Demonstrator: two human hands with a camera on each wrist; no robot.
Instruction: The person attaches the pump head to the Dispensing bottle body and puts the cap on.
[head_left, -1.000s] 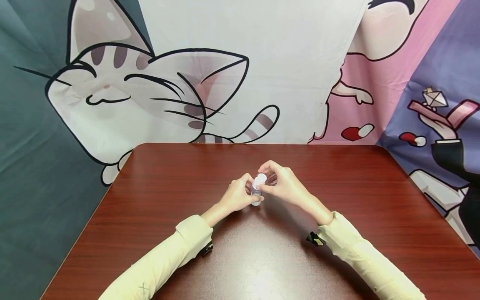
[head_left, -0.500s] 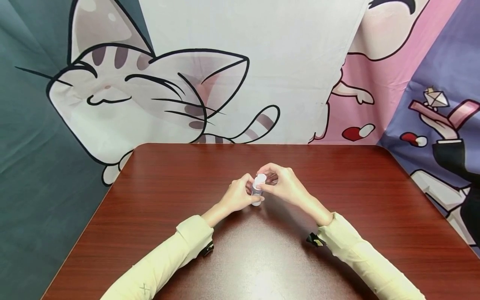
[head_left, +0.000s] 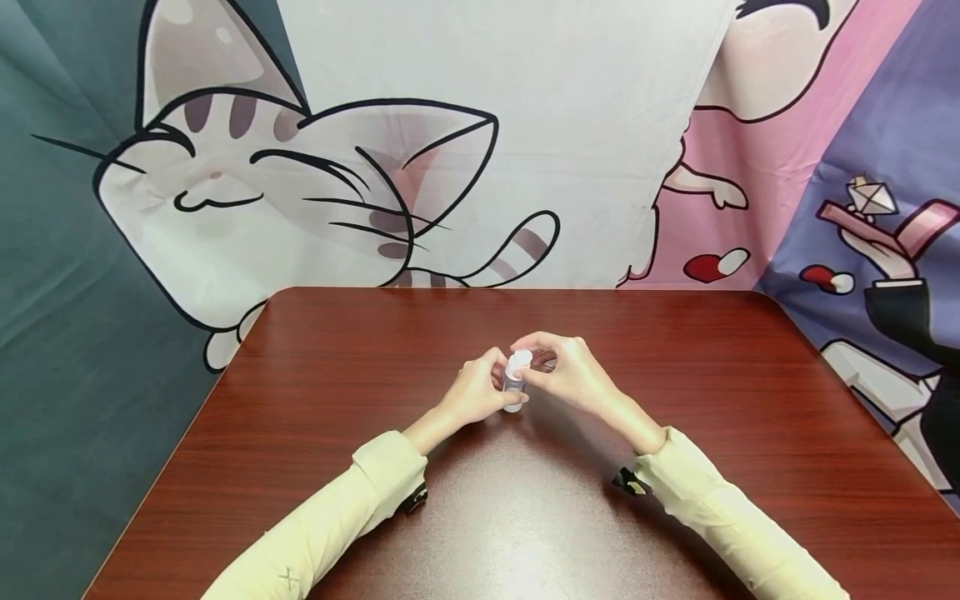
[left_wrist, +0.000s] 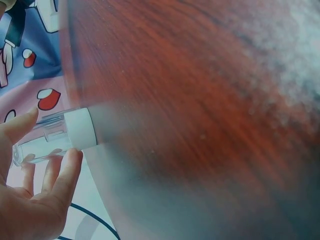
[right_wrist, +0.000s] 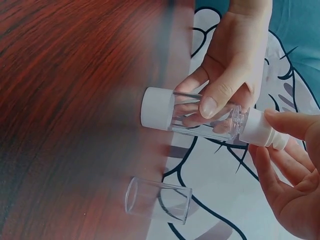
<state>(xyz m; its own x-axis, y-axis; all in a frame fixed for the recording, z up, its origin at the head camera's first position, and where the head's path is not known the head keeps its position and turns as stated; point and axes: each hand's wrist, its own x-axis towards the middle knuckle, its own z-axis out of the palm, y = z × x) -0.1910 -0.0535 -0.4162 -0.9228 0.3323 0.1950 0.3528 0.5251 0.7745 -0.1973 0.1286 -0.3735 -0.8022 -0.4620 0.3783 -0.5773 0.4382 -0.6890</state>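
Pointing up over the table point(head_left: 375, 350), the clear bottle point(head_left: 513, 384) is held round its middle by the left hand point(head_left: 476, 388), while its white top point(right_wrist: 257, 128) is pinched from the right by the right hand point(head_left: 567, 371).

Clear cylindrical bottle point(right_wrist: 199, 126) with white base point(right_wrist: 157, 109) and white top point(right_wrist: 256, 129), upright on the table point(head_left: 360, 333).
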